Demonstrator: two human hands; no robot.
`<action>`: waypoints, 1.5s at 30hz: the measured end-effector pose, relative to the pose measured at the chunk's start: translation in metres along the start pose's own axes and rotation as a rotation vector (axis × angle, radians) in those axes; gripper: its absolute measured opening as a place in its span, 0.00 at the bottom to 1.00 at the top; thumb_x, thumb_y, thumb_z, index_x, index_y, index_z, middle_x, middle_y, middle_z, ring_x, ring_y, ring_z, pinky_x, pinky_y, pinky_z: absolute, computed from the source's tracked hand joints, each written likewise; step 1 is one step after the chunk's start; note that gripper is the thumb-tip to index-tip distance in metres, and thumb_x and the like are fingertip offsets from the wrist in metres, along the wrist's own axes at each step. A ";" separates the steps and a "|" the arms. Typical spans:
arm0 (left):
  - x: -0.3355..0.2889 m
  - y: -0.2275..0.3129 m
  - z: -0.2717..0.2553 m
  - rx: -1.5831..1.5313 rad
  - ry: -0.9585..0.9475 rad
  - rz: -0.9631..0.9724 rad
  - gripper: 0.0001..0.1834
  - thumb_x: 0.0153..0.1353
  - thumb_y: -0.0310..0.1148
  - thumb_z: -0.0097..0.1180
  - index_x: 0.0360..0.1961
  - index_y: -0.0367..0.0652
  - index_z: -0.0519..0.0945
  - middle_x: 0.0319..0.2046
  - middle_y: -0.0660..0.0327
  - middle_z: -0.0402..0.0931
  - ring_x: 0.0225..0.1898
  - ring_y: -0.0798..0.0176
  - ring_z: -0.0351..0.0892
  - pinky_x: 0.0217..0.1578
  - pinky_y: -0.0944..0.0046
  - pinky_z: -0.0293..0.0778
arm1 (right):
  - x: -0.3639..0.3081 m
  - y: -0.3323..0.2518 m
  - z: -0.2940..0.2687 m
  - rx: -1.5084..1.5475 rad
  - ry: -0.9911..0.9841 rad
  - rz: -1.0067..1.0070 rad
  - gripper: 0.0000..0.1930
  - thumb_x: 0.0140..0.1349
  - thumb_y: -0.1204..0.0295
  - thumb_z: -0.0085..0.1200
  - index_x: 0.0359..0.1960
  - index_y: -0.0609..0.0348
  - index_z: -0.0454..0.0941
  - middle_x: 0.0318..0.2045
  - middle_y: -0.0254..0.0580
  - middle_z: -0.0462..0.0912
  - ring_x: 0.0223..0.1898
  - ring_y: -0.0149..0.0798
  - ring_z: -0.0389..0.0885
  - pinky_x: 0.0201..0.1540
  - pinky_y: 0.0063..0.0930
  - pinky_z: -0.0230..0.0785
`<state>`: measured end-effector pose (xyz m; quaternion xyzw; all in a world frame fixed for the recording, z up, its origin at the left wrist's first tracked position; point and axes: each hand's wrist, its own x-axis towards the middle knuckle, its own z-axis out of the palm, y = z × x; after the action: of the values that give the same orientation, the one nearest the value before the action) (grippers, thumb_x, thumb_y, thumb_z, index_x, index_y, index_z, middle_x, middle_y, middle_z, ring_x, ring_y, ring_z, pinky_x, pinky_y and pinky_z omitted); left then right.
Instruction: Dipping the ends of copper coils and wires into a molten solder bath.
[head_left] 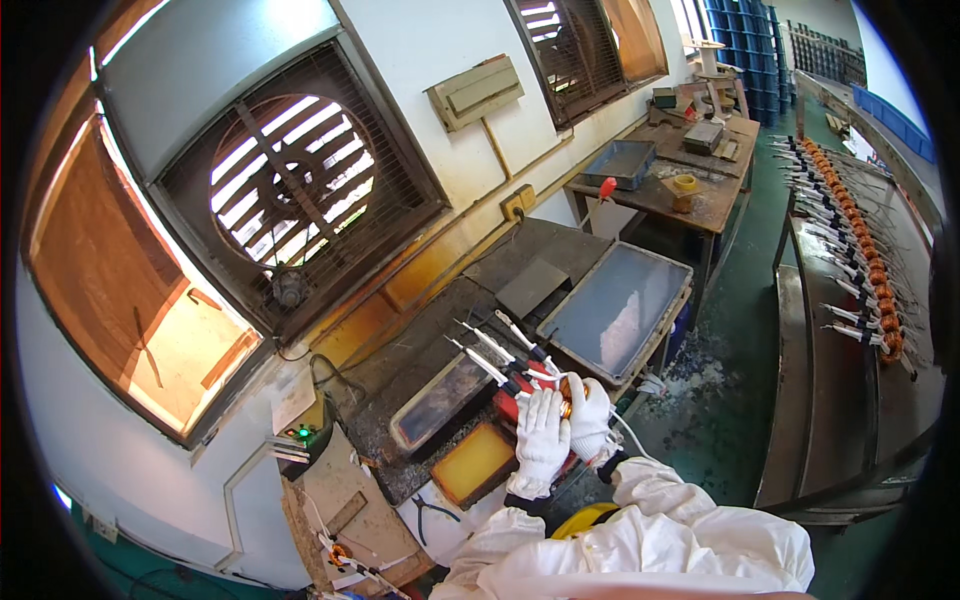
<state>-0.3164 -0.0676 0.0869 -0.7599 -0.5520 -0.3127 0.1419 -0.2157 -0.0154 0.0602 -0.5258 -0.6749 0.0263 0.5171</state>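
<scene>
My hands, both in white gloves, are close together over the near side of the workbench. My right hand point(593, 420) is wrapped round a copper-wound coil point(566, 394), mostly hidden by the gloves. Pressed against the coil's left side is my left hand point(542, 440), its fingers long and close together. White-sleeved leads point(492, 348) with black bands stick out from the coil toward the far left. A pale lead point(632, 432) trails to the right. Something red point(507, 404) shows under the leads beside my left hand.
A narrow tray point(440, 400) and a yellow-filled tray point(472, 463) lie left of my hands; a large grey tray point(690, 285) lies beyond. Pliers point(436, 514) rest nearer. A row of copper coils point(868, 245) lines the right-hand metal table point(820, 390). A caged fan point(290, 180) fills the wall opening.
</scene>
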 end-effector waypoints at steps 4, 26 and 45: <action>0.000 -0.001 0.001 0.017 -0.015 -0.002 0.27 0.52 0.34 0.54 0.54 0.37 0.71 0.55 0.50 0.69 0.61 0.49 0.63 0.64 0.46 0.52 | -0.001 0.000 0.000 -0.010 0.029 -0.013 0.16 0.54 0.71 0.50 0.46 0.55 0.74 0.33 0.49 0.74 0.36 0.50 0.74 0.37 0.41 0.67; -0.003 -0.001 -0.001 0.027 -0.029 0.001 0.28 0.52 0.35 0.54 0.55 0.36 0.71 0.55 0.50 0.69 0.61 0.49 0.63 0.63 0.49 0.53 | 0.000 -0.004 -0.005 -0.011 0.052 -0.049 0.18 0.51 0.72 0.51 0.46 0.57 0.74 0.33 0.50 0.74 0.34 0.51 0.74 0.34 0.41 0.68; -0.002 -0.004 -0.008 0.049 -0.083 0.021 0.27 0.56 0.38 0.51 0.56 0.36 0.69 0.56 0.49 0.68 0.61 0.48 0.62 0.62 0.49 0.55 | 0.004 -0.006 -0.009 0.003 -0.052 -0.022 0.19 0.51 0.73 0.51 0.48 0.57 0.73 0.36 0.53 0.74 0.36 0.52 0.75 0.37 0.41 0.70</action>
<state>-0.3228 -0.0720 0.0910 -0.7741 -0.5571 -0.2658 0.1409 -0.2127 -0.0192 0.0703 -0.5167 -0.6940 0.0352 0.5002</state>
